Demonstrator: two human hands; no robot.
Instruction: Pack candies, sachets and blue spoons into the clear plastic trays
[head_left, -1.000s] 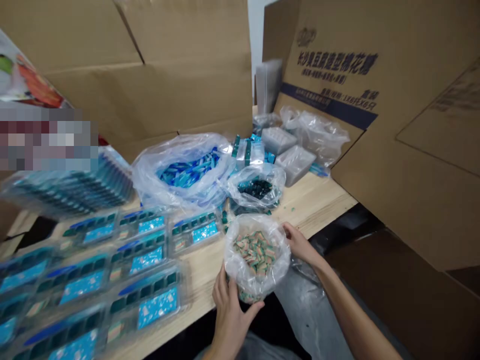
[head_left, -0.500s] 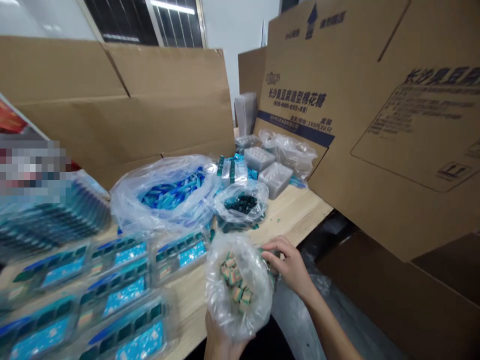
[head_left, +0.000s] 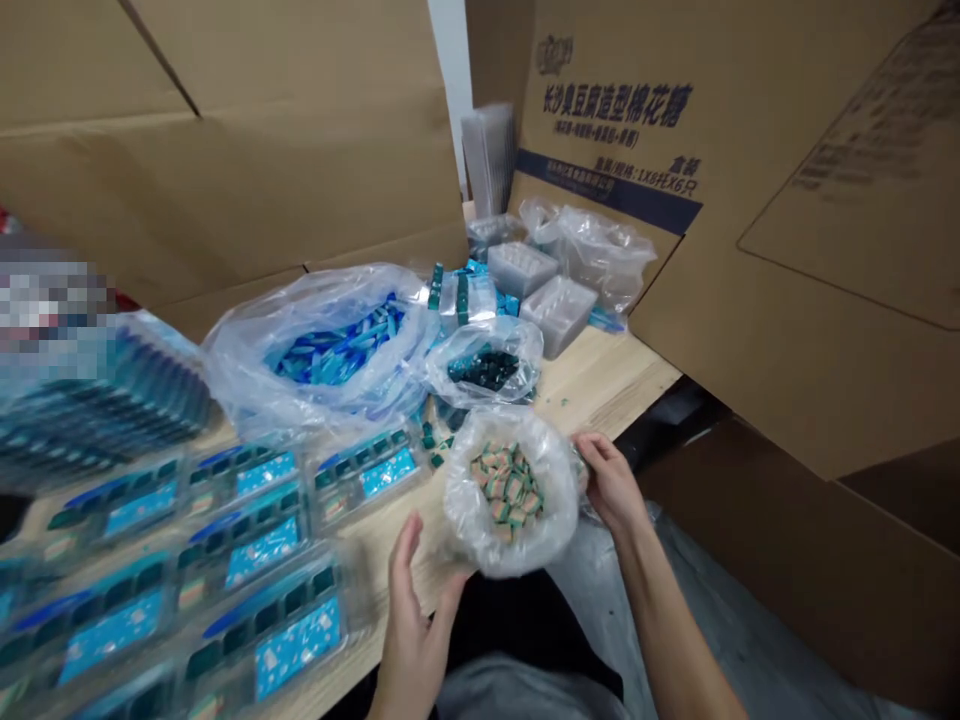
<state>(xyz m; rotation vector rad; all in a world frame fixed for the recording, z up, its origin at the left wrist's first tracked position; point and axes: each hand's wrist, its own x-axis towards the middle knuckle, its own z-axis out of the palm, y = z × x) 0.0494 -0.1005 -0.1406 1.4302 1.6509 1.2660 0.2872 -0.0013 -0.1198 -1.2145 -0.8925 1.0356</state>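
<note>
A clear plastic bag (head_left: 459,490) stands at the table's front edge with its mouth rolled wide. Inside it lie several small pink-and-green wrapped pieces (head_left: 510,488). My right hand (head_left: 611,478) is closed on the bag's right side, its fingertips partly hidden by the plastic. Just left of the bag, my left hand (head_left: 420,610) is apart from it, thumb and fingers spread with nothing between them. Beyond sits another plastic bag (head_left: 529,345), holding dark green pieces (head_left: 484,370).
Filled clear trays (head_left: 277,620) with blue packets cover the table's left side, and stacked trays (head_left: 112,410) stand behind. A large bag (head_left: 232,340) holds blue sachets. Plastic boxes (head_left: 559,310) lie at the back. Cardboard cartons (head_left: 765,330) wall the back and right.
My left hand has come away from under the bag and opened to its left. The bag, with my right hand on it, is more upright and sits higher and further right in view.
</note>
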